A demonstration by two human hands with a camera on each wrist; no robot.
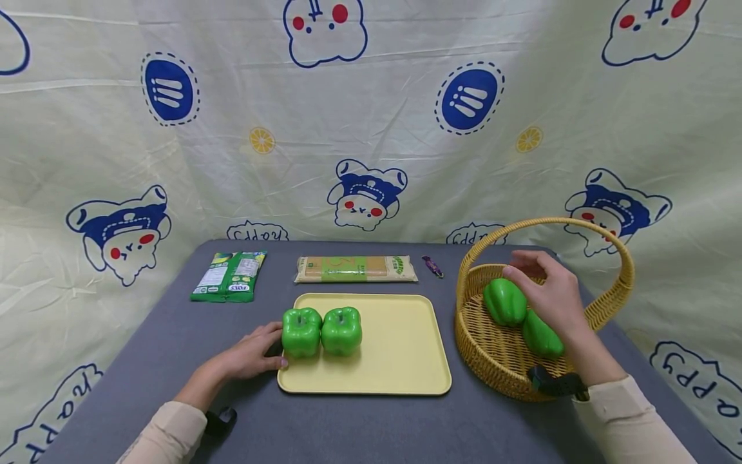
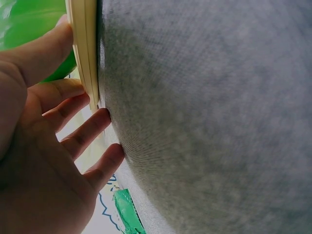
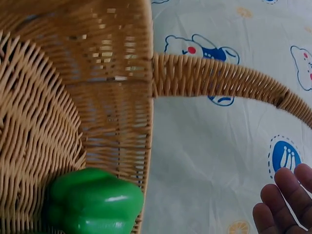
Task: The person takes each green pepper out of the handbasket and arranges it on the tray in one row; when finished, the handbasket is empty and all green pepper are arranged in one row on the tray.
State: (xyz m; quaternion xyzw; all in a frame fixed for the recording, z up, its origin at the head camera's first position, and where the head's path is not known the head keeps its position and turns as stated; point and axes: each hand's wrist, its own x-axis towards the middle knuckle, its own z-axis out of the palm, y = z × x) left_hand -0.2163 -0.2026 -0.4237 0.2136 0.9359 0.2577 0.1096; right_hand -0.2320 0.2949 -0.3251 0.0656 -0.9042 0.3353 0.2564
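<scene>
My left hand (image 1: 255, 353) rests at the left end of a pale yellow tray (image 1: 400, 341). In the left wrist view its thumb touches the tray's rim (image 2: 87, 53), while the loosely spread fingers reach beside it. Two green bell peppers (image 1: 301, 332) (image 1: 341, 331) stand side by side on the tray's left half. Over a wicker basket (image 1: 481, 357) at the right hovers my right hand (image 1: 547, 287), fingers relaxed and holding nothing. Inside the basket lie two more green bell peppers (image 1: 505, 301) (image 1: 542, 335), the nearer one partly covered by my hand and wrist.
A green snack bag (image 1: 228, 277) lies at the back left. Behind the tray are a long pasta packet (image 1: 356, 269) and a small purple wrapped sweet (image 1: 432, 267). The basket's tall handle (image 1: 545, 222) arches above it. A printed curtain (image 1: 377, 116) hangs behind the grey table (image 1: 324, 428).
</scene>
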